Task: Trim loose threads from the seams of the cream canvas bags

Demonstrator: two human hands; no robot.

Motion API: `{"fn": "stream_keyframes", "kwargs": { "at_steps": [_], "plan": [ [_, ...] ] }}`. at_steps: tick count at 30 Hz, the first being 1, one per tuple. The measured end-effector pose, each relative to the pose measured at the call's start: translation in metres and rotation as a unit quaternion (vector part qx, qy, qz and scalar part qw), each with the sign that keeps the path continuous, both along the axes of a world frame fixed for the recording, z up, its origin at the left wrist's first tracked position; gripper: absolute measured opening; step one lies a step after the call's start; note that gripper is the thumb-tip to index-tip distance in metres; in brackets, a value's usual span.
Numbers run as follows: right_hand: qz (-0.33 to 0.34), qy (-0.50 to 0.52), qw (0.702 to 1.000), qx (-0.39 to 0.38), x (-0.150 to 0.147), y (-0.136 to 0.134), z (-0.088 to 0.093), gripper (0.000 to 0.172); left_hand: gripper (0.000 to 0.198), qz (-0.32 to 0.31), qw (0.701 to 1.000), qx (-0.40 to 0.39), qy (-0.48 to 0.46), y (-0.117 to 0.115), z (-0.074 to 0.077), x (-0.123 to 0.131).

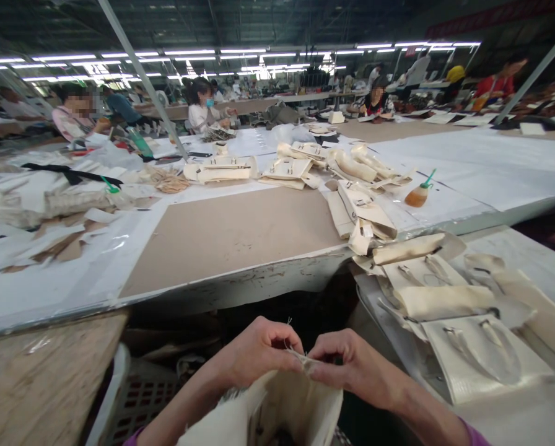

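Observation:
A cream bag piece [300,399], stiff and opening upward, stands in front of me at the bottom of the view. My left hand [266,347] pinches its upper edge between thumb and forefinger. Close beside it, my right hand [347,359] grips the same edge, the two sets of fingertips nearly meeting. Loose pale threads [287,337] stick up from the edge between them. The lower part of the bag piece runs out of the picture.
Flat cream bags with handles [472,353] lie stacked at the right. More bag pieces, a glue bottle [417,196] and a brown board [240,229] are on the white table [91,272]. A white plastic basket [140,393] stands low left. Several people work farther back.

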State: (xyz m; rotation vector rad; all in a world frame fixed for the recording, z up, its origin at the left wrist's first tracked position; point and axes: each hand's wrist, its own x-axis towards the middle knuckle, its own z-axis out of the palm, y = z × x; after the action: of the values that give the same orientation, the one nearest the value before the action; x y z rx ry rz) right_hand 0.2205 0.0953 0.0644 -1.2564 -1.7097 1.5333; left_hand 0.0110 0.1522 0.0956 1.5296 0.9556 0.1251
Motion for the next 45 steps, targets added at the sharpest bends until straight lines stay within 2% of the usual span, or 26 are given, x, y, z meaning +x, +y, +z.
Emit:
{"fn": "stream_keyframes", "kwargs": {
  "at_steps": [6,12,16,21,24,28,32,36,39,45],
  "plan": [
    [0.003,0.026,0.998,-0.048,0.003,0.006,-0.001,0.011,0.016,-0.002,1.0,0.007,-0.016,0.002,-0.004,0.003],
    [-0.004,0.03,0.998,-0.056,0.002,0.004,-0.002,0.012,0.01,0.013,0.997,0.078,-0.015,-0.007,-0.005,0.005],
    [-0.011,0.018,0.998,-0.061,0.001,0.001,-0.001,0.013,0.009,0.028,0.998,0.052,-0.014,-0.011,-0.006,0.004],
    [-0.015,-0.006,0.999,-0.042,0.0,-0.002,0.001,0.015,0.011,0.016,0.999,0.021,-0.017,-0.009,-0.004,0.002],
    [-0.012,-0.01,0.999,-0.032,-0.002,-0.002,0.001,0.017,0.015,0.002,0.999,0.042,-0.001,-0.007,-0.003,0.003],
    [-0.001,-0.006,0.999,-0.035,-0.003,-0.001,-0.001,0.019,0.009,-0.007,0.997,0.079,0.0,-0.007,-0.005,0.004],
    [0.0,0.019,0.999,-0.048,-0.003,0.001,-0.004,0.022,0.009,0.016,0.995,0.092,-0.03,-0.011,-0.01,0.002],
    [0.011,0.026,0.998,-0.048,-0.004,0.004,-0.005,0.017,0.012,0.067,0.993,0.078,-0.052,-0.018,-0.016,0.001],
    [0.015,0.025,0.999,-0.04,-0.004,0.005,-0.004,0.017,0.01,0.103,0.992,0.036,-0.055,-0.023,-0.017,0.002],
    [0.003,0.02,0.999,-0.045,-0.006,0.0,-0.005,0.016,0.009,0.126,0.991,-0.023,-0.045,-0.025,-0.015,0.002]
  ]
}}
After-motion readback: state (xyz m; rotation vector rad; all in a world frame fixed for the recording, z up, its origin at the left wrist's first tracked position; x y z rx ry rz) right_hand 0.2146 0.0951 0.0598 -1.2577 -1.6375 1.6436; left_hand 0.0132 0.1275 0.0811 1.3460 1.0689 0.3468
